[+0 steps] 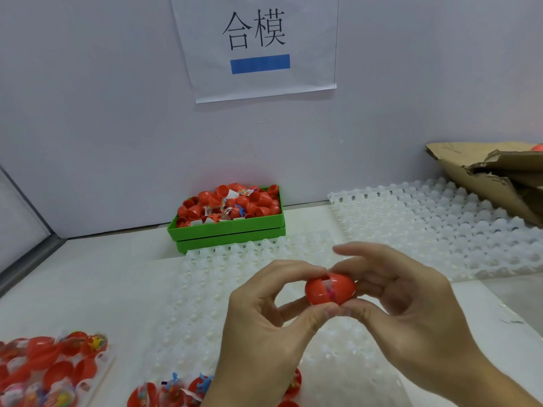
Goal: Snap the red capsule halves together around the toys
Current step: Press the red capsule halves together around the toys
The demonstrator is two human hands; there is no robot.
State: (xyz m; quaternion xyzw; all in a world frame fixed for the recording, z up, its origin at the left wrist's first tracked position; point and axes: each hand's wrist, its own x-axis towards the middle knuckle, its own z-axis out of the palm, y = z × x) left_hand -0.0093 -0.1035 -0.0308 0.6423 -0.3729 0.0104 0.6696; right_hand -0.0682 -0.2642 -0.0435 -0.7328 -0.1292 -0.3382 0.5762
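Note:
A red capsule [330, 289] is held between both hands above the white trays. Its two halves are pressed toward each other, with a narrow gap through which a colourful toy shows. My left hand [264, 324] pinches the left half between thumb and fingers. My right hand [411, 304] pinches the right half, with its index finger stretched out above the capsule.
A green bin [229, 230] at the back holds several loose red halves and toy packets. White moulded trays [426, 224] cover the table. Filled red halves [53, 368] sit in trays at the bottom left and bottom middle. A torn cardboard box [493, 174] lies at the back right.

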